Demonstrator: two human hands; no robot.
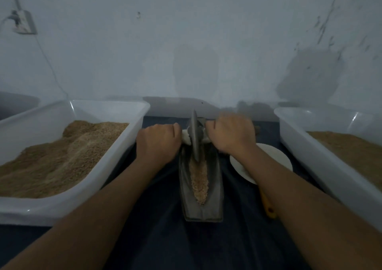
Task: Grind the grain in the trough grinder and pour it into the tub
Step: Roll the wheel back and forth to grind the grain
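A grey boat-shaped trough grinder (215,187) lies lengthwise in front of me on a dark cloth. Pale brown grain (199,178) fills its groove. A grey grinding wheel (195,135) stands upright in the far half of the trough, on a pale axle handle. My left hand (158,140) grips the handle's left end. My right hand (229,134) grips the right end. Both fists hide most of the handle. A white tub (107,151) heaped with brown grain stands to the left.
A second white tub (306,145) holding brown grain stands to the right. A white plate (266,156) lies under my right forearm, with a yellow-handled tool (267,206) near it. A pale wall with a socket (23,22) and cable rises close behind.
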